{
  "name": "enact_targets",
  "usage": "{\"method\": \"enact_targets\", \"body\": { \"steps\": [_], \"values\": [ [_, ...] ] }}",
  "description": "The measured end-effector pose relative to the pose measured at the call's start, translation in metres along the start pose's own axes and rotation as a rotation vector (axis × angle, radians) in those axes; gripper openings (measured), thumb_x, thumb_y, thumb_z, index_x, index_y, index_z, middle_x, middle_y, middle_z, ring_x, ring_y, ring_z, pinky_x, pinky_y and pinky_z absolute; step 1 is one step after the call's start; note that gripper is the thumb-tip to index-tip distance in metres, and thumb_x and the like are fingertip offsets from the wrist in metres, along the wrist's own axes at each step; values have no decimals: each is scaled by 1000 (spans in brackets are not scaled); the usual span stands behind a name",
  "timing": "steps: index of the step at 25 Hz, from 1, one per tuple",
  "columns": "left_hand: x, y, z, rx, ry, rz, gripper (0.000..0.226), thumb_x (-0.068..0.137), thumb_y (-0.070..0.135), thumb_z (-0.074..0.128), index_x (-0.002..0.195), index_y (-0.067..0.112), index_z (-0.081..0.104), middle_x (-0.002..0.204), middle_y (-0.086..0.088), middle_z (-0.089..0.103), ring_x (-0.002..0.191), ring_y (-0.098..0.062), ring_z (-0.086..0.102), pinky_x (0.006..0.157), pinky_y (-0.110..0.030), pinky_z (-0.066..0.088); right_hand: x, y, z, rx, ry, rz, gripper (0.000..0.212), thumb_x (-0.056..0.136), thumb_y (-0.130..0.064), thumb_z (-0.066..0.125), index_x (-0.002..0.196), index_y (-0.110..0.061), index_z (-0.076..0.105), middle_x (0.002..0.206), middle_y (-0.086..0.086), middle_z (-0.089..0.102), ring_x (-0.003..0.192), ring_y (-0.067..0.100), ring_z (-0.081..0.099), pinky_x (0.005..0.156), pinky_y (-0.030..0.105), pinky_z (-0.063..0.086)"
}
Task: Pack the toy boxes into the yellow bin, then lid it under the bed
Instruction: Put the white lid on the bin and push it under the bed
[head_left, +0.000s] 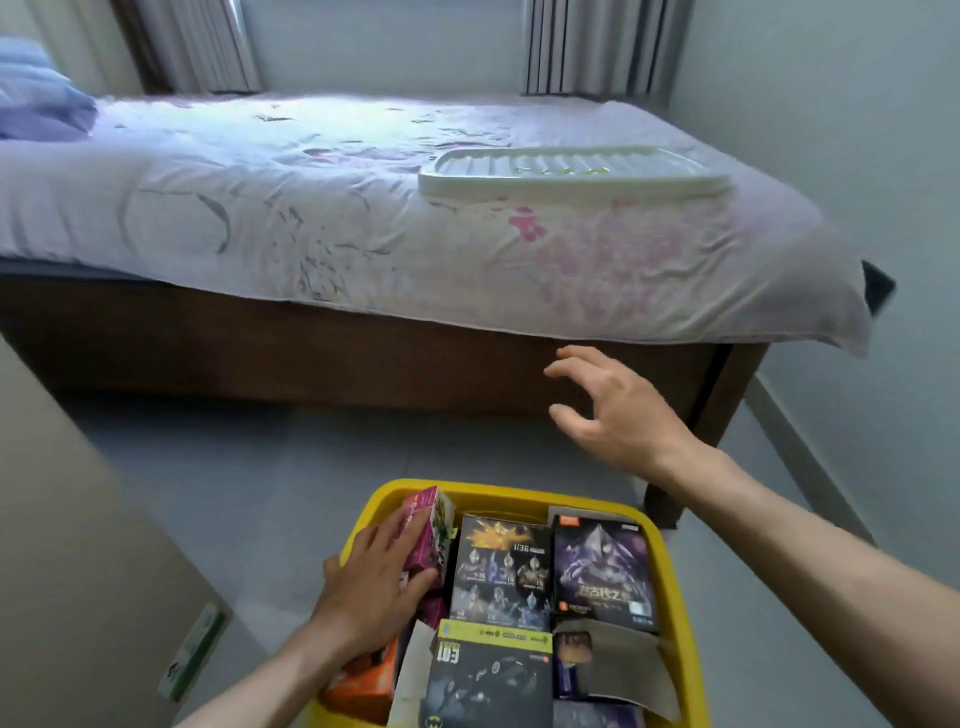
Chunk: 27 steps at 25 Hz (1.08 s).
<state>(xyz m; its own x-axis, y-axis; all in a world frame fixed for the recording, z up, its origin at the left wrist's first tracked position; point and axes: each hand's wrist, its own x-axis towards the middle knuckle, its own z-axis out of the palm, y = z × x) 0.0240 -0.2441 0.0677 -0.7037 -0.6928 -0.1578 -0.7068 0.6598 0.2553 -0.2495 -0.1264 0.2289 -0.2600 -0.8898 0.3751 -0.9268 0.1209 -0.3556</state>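
Note:
The yellow bin (511, 493) stands on the floor at the bottom centre, filled with several toy boxes. My left hand (371, 582) rests on a pink toy box (423, 525) standing tilted at the bin's left side. A dark box with several figures (501, 569) and a purple box (602, 566) lie flat beside it; a black box (488, 675) sits nearer me. My right hand (613, 410) hovers open above the floor, between the bin and the bed, holding nothing. The pale bin lid (571, 169) lies on the bed.
The bed (260, 208) with a wrinkled lilac sheet fills the upper view; its dark wooden frame (311, 353) reaches low toward the grey tile floor. A large cardboard box (78, 545) stands at the left. A wall runs along the right.

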Motion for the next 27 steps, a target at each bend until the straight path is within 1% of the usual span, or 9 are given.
{"method": "enact_targets", "body": {
  "steps": [3, 5, 8, 11, 14, 18, 23, 25, 27],
  "values": [
    [14, 3, -13, 10, -111, -34, 72, 93, 66, 29, 150, 52, -13, 165, 11, -6, 150, -18, 4, 108, -61, 25, 44, -10, -36, -62, 250, -54, 46, 90, -21, 62, 135, -16, 56, 148, 5, 49, 126, 31, 53, 102, 43, 43],
    [19, 11, -21, 5, -130, -78, 70, 96, 62, 29, 151, 49, -14, 166, 8, -6, 150, -20, 4, 108, -65, 22, 88, -16, -62, -122, 339, 7, 58, 91, -17, 57, 147, -16, 42, 160, 6, 33, 129, 37, 48, 99, 46, 44],
    [21, 23, -15, -32, -102, -170, 70, 98, 57, 27, 151, 45, -18, 165, 7, -6, 150, -21, 6, 108, -65, 24, 146, -8, -90, -249, 213, 178, 71, 96, -17, 43, 159, -24, 12, 169, -4, 1, 132, 36, 47, 96, 44, 43],
    [22, 26, -3, -8, -28, -260, 71, 97, 56, 26, 149, 45, -21, 164, 10, -5, 148, -23, 10, 106, -62, 28, 176, 12, -90, -399, -17, 309, 70, 100, -17, 34, 160, -25, 0, 169, -1, -3, 149, 29, 25, 117, 39, 26],
    [28, 24, 5, -22, 6, -272, 74, 94, 54, 29, 149, 46, -21, 163, 11, -1, 146, -20, 13, 106, -58, 28, 190, 17, -78, -512, -59, 360, 61, 100, -21, 38, 158, -20, 20, 164, 9, 20, 140, 39, 38, 114, 43, 33],
    [23, 15, 5, -94, 85, -184, 69, 96, 48, 30, 149, 47, -14, 161, 10, 5, 144, -17, 17, 106, -59, 26, 177, -9, -84, -788, 67, 212, 35, 98, -30, 52, 125, -10, 60, 125, 22, 50, 110, 44, 53, 93, 49, 42],
    [18, 12, -3, -244, 117, -162, 54, 99, 60, 24, 151, 48, 19, 160, 8, 21, 145, -18, 20, 110, -58, 20, 56, -50, -53, -701, 306, -294, 34, 93, -33, 59, 104, -2, 62, 102, 22, 57, 94, 41, 50, 76, 51, 39],
    [11, 9, -17, -646, 120, -167, 46, 99, 62, 29, 132, 45, 57, 142, 11, 52, 135, -15, 44, 105, -46, 34, -19, -59, -32, -570, 295, -361, 28, 93, -32, 57, 107, -8, 58, 98, 15, 53, 87, 36, 46, 72, 49, 37],
    [1, -1, -32, -1116, 243, -204, 33, 98, 52, 46, 93, 41, 77, 99, 12, 76, 103, -13, 69, 81, -30, 53, -84, -56, -4, -501, 213, -423, 21, 93, -24, 59, 110, -11, 58, 94, 11, 52, 80, 32, 46, 72, 45, 37]
  ]
}}
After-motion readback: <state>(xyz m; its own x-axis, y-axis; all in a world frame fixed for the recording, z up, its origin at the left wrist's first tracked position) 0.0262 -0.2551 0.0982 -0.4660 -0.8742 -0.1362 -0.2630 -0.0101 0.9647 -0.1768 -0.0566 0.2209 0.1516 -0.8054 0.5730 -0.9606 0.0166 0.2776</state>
